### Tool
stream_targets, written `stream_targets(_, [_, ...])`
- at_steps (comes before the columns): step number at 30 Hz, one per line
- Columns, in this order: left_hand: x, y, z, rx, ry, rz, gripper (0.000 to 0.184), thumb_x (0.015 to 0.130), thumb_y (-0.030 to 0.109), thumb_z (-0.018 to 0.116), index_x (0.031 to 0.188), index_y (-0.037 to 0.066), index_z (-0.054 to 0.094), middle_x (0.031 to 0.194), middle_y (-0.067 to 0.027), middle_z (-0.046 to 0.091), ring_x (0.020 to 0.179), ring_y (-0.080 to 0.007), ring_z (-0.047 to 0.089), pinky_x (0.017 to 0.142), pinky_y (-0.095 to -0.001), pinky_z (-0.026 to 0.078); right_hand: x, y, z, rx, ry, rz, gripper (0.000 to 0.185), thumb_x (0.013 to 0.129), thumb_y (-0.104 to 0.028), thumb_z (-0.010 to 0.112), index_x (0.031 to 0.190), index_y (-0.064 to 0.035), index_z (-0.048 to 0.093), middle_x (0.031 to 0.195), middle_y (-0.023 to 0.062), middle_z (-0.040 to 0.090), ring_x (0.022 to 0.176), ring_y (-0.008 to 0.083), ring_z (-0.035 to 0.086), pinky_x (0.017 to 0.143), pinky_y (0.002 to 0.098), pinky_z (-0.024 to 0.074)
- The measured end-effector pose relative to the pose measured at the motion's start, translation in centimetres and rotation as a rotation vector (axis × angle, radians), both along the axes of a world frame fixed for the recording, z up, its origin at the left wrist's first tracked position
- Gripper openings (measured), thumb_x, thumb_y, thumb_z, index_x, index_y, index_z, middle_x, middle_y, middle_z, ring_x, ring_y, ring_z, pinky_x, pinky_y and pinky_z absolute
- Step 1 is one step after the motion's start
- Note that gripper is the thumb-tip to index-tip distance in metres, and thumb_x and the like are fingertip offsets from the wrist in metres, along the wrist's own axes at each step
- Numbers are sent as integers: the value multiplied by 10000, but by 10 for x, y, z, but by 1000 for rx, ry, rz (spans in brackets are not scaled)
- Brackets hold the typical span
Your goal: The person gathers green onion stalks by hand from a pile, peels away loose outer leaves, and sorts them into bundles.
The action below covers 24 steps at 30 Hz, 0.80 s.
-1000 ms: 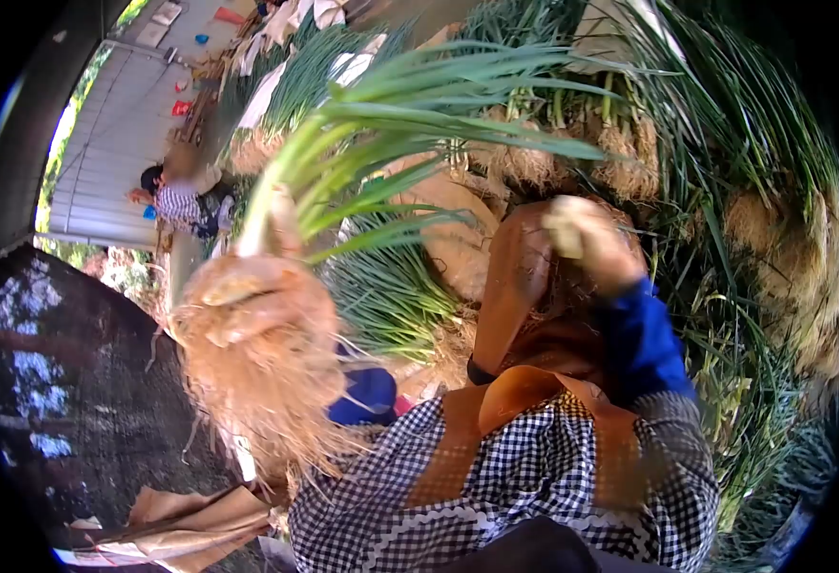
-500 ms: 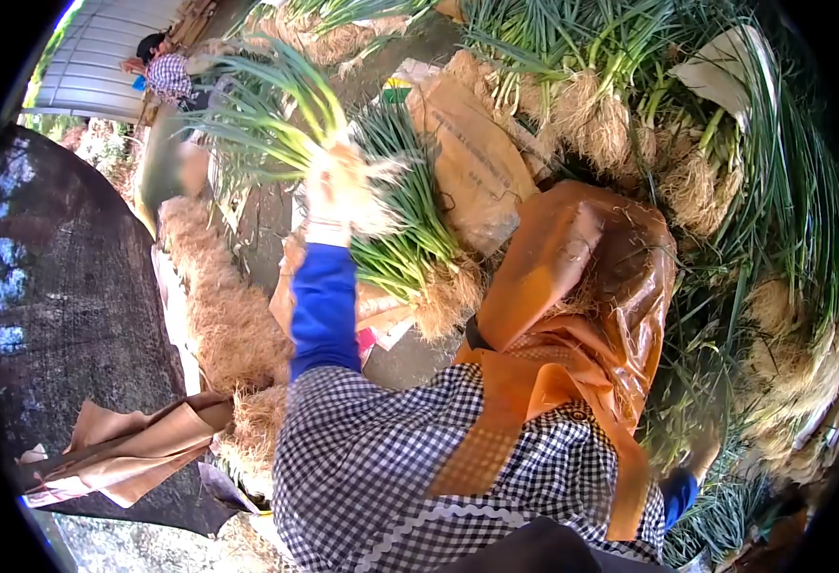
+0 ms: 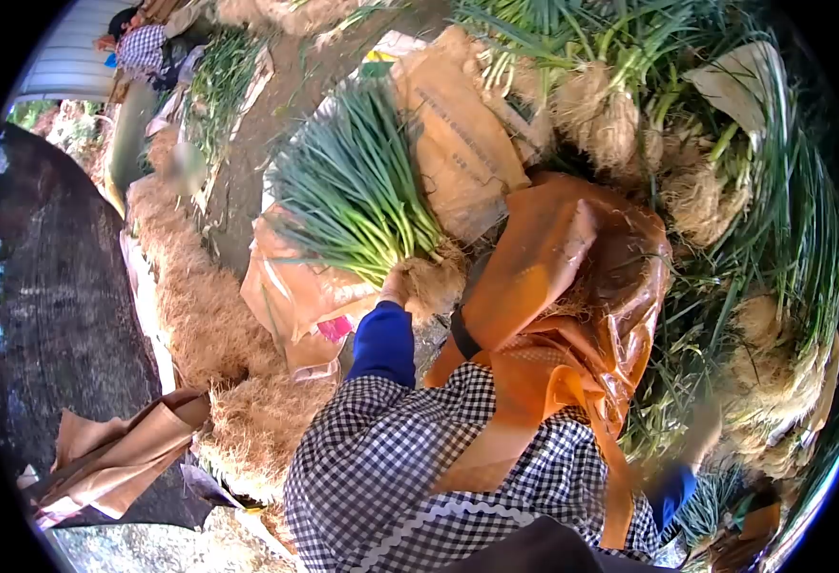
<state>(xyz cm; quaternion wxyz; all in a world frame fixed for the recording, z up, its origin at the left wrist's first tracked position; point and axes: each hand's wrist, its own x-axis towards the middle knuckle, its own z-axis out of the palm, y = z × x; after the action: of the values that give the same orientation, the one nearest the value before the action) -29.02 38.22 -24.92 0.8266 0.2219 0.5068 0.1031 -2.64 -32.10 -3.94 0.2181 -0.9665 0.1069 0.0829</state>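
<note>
My left hand (image 3: 397,286) is at the root end of a heap of green onions (image 3: 362,181). Its fingers are closed around stalks just above the roots and are partly hidden by them. The heap's leaves fan away from me, and its pale tangled roots (image 3: 436,282) point back toward my knee. Under the heap lies a sheet of tan sacking (image 3: 291,286). At lower right, my right hand (image 3: 704,430) is a blur beside loose green leaves, so its fingers cannot be made out.
More green onions with thick roots (image 3: 596,110) are piled along the right and far side. A printed sack (image 3: 458,134) lies beyond my orange apron (image 3: 572,258). Trimmed roots (image 3: 209,296) form a long mound at left, beside dark netting (image 3: 66,334). Another person (image 3: 143,48) is at far left.
My left hand has come down and toward me, bringing a raised bunch of green onions onto the heap. My right hand stays low at right, blurred in both frames.
</note>
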Motion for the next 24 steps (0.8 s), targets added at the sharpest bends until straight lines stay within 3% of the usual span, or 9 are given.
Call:
stream_targets(4, [-6,3,-38,-553,-575,194,281,900,97,410,1149,33,525,1122,-101,575,995,-225,530,893,-293,433,51,226,62,-70,-95,548,229,870,-183,459,905,-53,644,826,181,635,759,321,611,660,413,485])
stream_targets(7, [1,-6,-14,-183,-257,188,296,885,85,440,1161,24,525,1142,-128,560,981,-226,535,876,-299,434,60,189,-63,-369,-404,882,278,822,-250,510,1032,-110,626,1116,91,577,1141,293,453,1015,423,310])
stream_targets(9, [7,-14,6,79,5,241,308,874,77,459,1169,17,524,1155,-146,549,973,-227,539,866,-303,435,34,87,-108,-809,103,808,354,827,-325,486,1079,-111,613,1151,81,569,1172,317,425,1049,497,228])
stream_targets(12, [18,-10,46,397,372,286,330,858,65,489,1181,8,524,1175,-174,534,959,-227,544,850,-309,436,-48,-21,-94,-397,534,346,469,837,-327,474,1250,-108,520,1325,115,472,1261,290,394,1047,447,283])
stream_targets(17, [94,-21,115,775,463,125,374,831,45,538,1202,-8,523,1209,-219,508,937,-229,553,823,-319,438,0,-15,-8,-261,909,519,438,862,-295,437,1245,-101,521,1255,152,523,1161,279,501,949,375,422])
stream_targets(19, [141,-25,124,1454,316,-66,327,853,36,523,1177,-7,536,1111,-155,594,962,-277,572,872,-342,442,73,45,61,-580,818,602,362,877,-352,467,1089,-94,607,1097,151,614,1014,268,596,812,368,503])
stream_targets(20, [170,-40,151,1385,180,-125,313,863,57,529,1170,-8,538,1115,-138,584,966,-250,564,880,-330,434,87,20,31,-558,-22,725,180,841,-249,553,827,-94,643,761,133,625,745,275,637,622,372,515])
stream_targets(22, [225,-91,218,1200,-104,-235,282,883,106,540,1143,-1,552,1108,-114,580,957,-202,559,874,-308,433,134,60,103,-161,-616,276,206,847,-267,565,752,-88,602,675,109,588,622,275,614,546,389,487])
stream_targets(24, [268,-154,274,1074,-331,-389,257,899,152,541,1117,18,571,1077,-102,596,927,-165,572,840,-294,457,183,76,115,-405,-398,131,259,852,-339,586,787,-93,629,709,75,631,638,231,627,585,356,515])
